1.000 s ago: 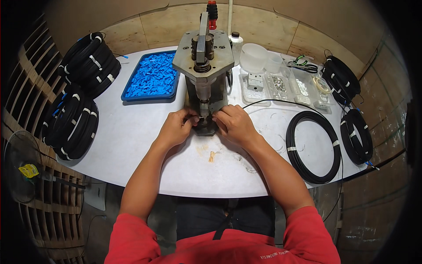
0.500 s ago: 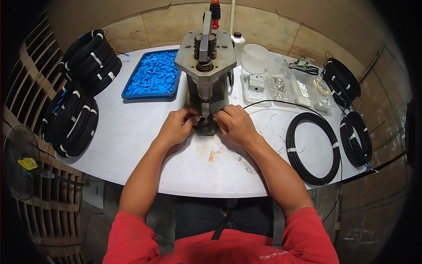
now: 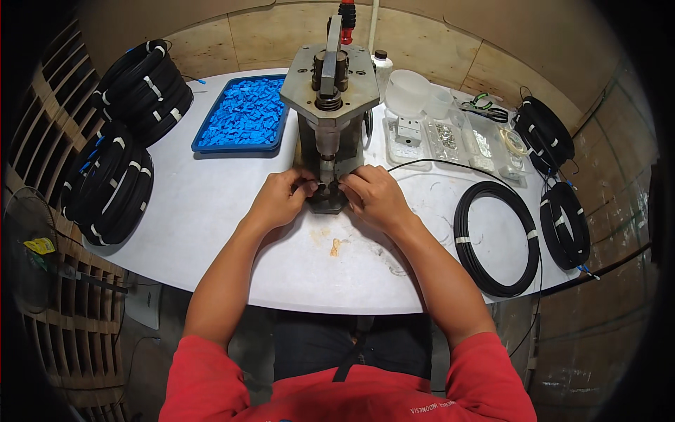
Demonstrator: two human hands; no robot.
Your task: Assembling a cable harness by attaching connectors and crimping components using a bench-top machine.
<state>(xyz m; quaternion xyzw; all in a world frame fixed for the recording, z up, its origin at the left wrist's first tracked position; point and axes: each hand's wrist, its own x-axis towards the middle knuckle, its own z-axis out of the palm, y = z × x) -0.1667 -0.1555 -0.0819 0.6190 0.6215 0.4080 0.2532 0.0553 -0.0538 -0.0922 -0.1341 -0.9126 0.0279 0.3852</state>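
Note:
A metal bench press (image 3: 299, 90) stands in the middle of the white table, its ram coming down between my hands. My left hand (image 3: 280, 200) is at the left side of the press's lower die, thumb and fingers pinched together on something too small to make out. At the right side of the die, my right hand (image 3: 380, 198) is closed round the end of a thin black cable (image 3: 450, 161). This cable arcs off to the right, beside a large black cable coil (image 3: 462, 218) lying flat. My fingers and the ram hide the cable's tip.
A blue tray (image 3: 200, 150) full of small blue pieces sits left of the press. Bundled black coils (image 3: 144, 91) stand at the far left, others (image 3: 545, 137) at the far right. Clear plastic boxes (image 3: 446, 144), tubs (image 3: 408, 91), a bottle (image 3: 381, 67) and pliers (image 3: 485, 109) lie back right.
The whole view has shifted slightly. Both hands stay at the press die, with hardly any visible movement.

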